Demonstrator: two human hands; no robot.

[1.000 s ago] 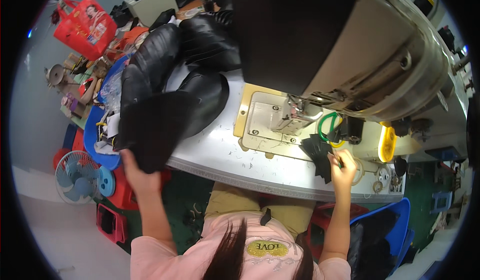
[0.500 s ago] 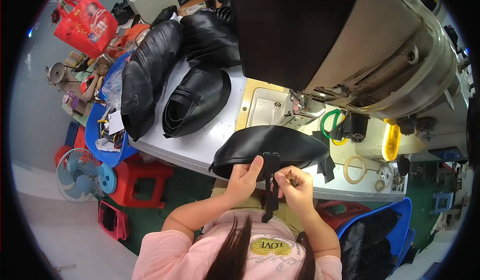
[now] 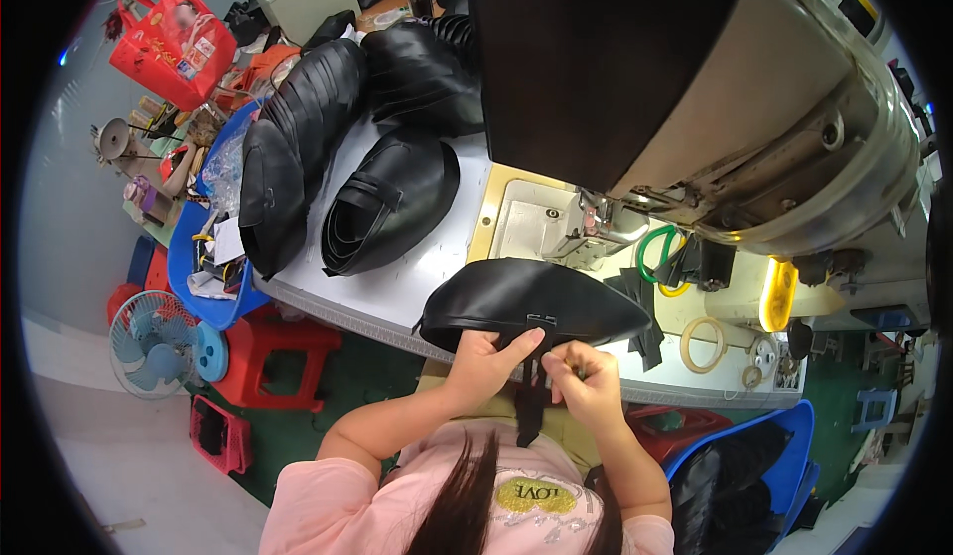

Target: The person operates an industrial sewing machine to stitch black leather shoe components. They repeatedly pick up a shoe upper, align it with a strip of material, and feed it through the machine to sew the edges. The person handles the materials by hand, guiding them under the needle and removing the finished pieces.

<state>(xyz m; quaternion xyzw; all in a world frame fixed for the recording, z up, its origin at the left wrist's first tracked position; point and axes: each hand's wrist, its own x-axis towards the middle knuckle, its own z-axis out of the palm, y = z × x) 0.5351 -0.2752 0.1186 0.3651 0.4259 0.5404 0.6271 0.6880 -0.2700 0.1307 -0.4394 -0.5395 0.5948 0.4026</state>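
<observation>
A curved black leather-like piece (image 3: 536, 292) with a stitched slot near its lower edge rests at the front of the sewing table. My left hand (image 3: 486, 368) is closed on its near edge, thumb pressed over a black strap (image 3: 531, 411) that hangs down from the slot toward my lap. Just right of the strap is my right hand (image 3: 588, 381), its fingers bent and pinched together close to the strap. What those fingers hold is hidden. Behind the piece, the presser foot area (image 3: 591, 232) of a sewing machine (image 3: 695, 78) stands above the pale bed.
Stacked black pieces (image 3: 392, 203) lie on the table at left, beside a blue bin (image 3: 204, 307). Green-handled scissors (image 3: 650, 249), a tape ring (image 3: 703, 345) and black strips (image 3: 640, 332) lie at right. A blue crate (image 3: 799, 446) of black pieces stands at lower right.
My right hand has turned, and the small metal tool seen in it earlier no longer shows. My left thumb has shifted right onto the strap. The black piece has lowered slightly.
</observation>
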